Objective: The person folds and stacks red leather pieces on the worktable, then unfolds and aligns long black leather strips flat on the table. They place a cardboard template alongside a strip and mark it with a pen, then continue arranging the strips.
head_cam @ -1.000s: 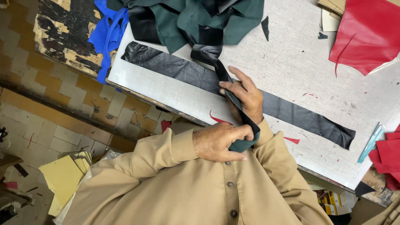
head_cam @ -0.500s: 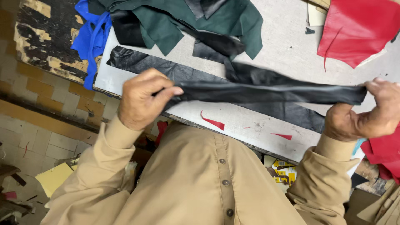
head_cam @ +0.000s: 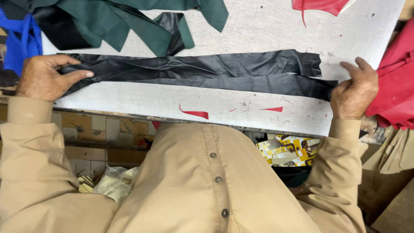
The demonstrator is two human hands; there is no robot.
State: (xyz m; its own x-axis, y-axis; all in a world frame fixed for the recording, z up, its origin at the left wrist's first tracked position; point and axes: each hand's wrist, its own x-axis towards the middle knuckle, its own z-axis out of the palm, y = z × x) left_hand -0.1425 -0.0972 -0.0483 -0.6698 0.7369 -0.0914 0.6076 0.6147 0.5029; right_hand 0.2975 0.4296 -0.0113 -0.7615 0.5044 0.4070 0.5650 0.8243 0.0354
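A long black strip of leather-like material (head_cam: pixel 202 71) lies stretched flat across the white work board (head_cam: pixel 142 101). My left hand (head_cam: pixel 45 77) pinches its left end between thumb and fingers at the board's left edge. At the right end, my right hand (head_cam: pixel 354 89) grips the strip with the fingers curled over it. A second black strip lies just beneath the first, overlapping it.
Dark green pieces (head_cam: pixel 125 21) and a blue piece (head_cam: pixel 19 41) are piled at the board's upper left. Red material (head_cam: pixel 394 82) lies at the right edge and upper right. Small red offcuts (head_cam: pixel 195 113) dot the board. A yellow box (head_cam: pixel 286 149) sits below the board.
Both hands were together at the strip's middle, then spread apart. The strip now lies pulled straight and flat on the board, a hand at each end.
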